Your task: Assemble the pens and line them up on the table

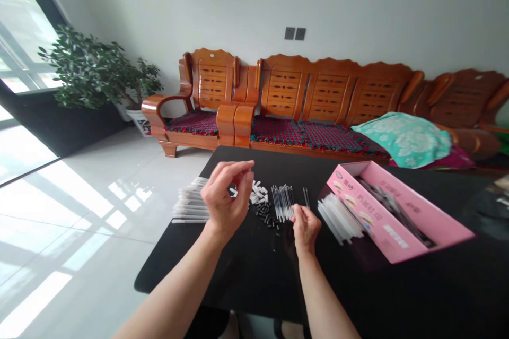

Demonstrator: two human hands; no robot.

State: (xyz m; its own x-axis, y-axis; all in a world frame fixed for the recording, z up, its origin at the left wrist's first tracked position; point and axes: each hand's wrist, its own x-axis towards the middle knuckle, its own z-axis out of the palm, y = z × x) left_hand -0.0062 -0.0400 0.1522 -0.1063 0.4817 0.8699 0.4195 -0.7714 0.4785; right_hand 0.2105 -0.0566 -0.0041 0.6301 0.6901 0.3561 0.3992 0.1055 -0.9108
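Hovering left hand (226,196) pinched; right hand (305,225) lowered, touching clear tubes (283,202).

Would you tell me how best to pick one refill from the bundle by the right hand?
Probably pinch a refill at its near end, coming from the near side: the refills lie lengthwise, pointing away, with their near ends facing the right hand.

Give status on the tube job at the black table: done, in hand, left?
Done, likely: the neat stack of white tubes at far left. In hand: left hand raised, fingertips pinched, contents too small to tell; right hand at the clear thin tubes. Left, apparently: loose small black pieces, those clear tubes, and the white tube pile beside the pink box.
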